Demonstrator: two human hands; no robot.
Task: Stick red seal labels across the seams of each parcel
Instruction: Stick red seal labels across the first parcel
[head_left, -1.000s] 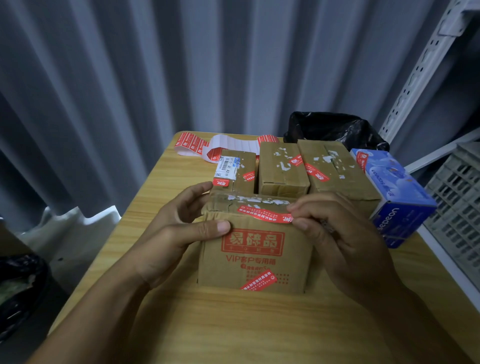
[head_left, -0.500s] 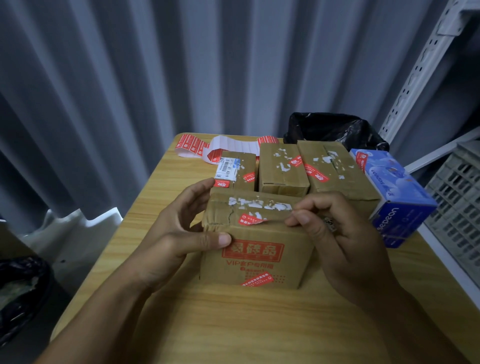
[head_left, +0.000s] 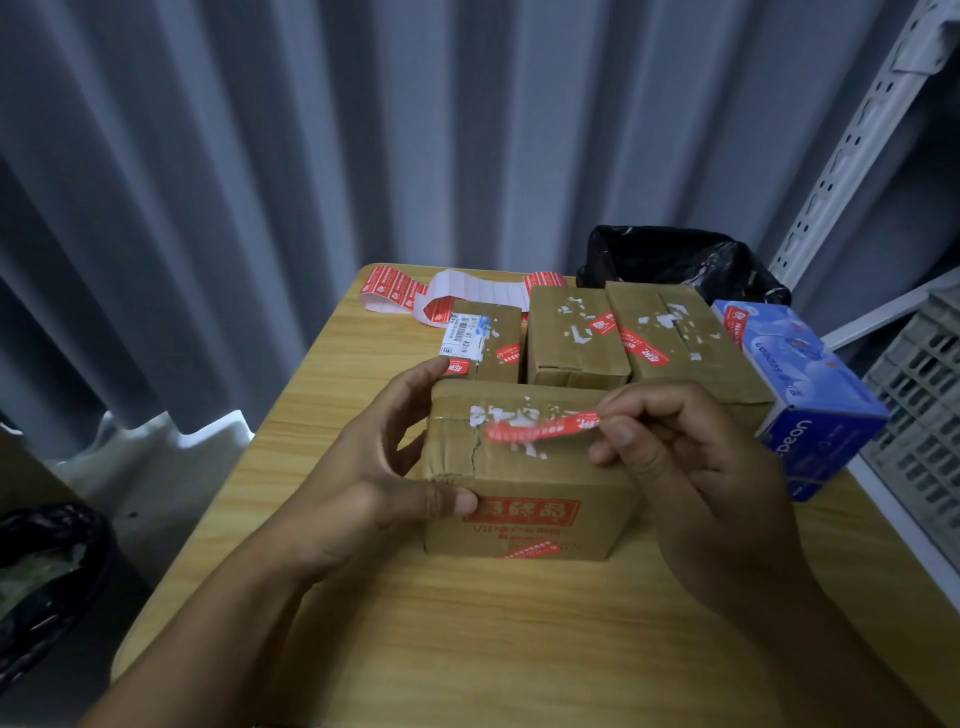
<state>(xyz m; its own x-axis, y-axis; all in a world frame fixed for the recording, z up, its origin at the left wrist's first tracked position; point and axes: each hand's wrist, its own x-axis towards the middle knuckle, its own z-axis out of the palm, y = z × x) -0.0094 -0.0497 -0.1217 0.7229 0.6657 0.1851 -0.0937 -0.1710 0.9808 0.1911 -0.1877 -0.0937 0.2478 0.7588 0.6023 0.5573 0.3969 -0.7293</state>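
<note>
Two hands share the work. The left hand (head_left: 374, 467) clasps the cardboard parcel (head_left: 524, 488) at its left end, thumb flat on the printed front and fingers (head_left: 415, 382) curved over the top, apparently to steady it on the bench (head_left: 467, 649). The right hand (head_left: 691, 467) pinches one end of a red seal label (head_left: 540, 428), which arches leftward from those fingertips above the top seam (head_left: 457, 415) — held taut, likely to lie across it without creasing.

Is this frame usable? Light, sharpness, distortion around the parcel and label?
Head view: dim, bluish light, no glare; the front parcel and the left hand gripping it are sharp; the red seal label pinched by the right hand is motion-smeared, print unreadable; wide-angle lens bends the shelf upright.
</note>
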